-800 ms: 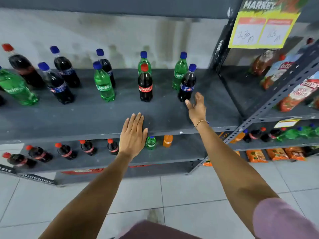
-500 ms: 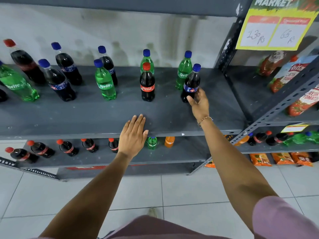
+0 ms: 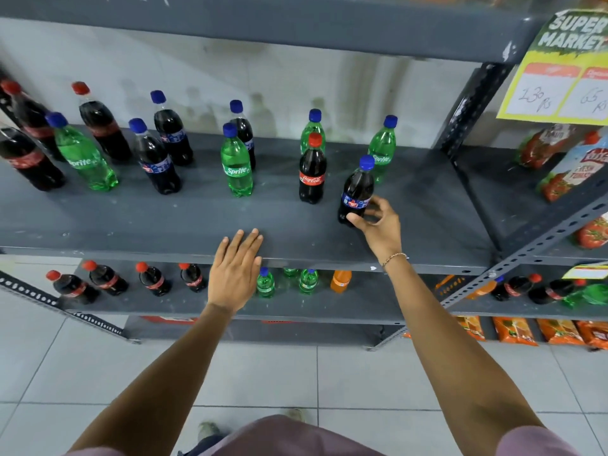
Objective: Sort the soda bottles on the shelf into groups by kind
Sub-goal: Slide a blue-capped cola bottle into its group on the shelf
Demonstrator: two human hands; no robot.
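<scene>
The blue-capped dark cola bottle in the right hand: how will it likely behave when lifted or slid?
The blue-capped cola bottle looks full, so probably heavy for its size. Tall and narrow-based, it may tip if pushed high. The right hand wraps its lower body; smooth plastic could slip.

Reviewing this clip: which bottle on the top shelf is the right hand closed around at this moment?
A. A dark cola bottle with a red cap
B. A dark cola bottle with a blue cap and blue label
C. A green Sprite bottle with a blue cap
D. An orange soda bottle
B. The right hand wraps its fingers around the lower body of the dark bottle with the blue cap, while the left hand lies flat on the shelf edge.
</scene>
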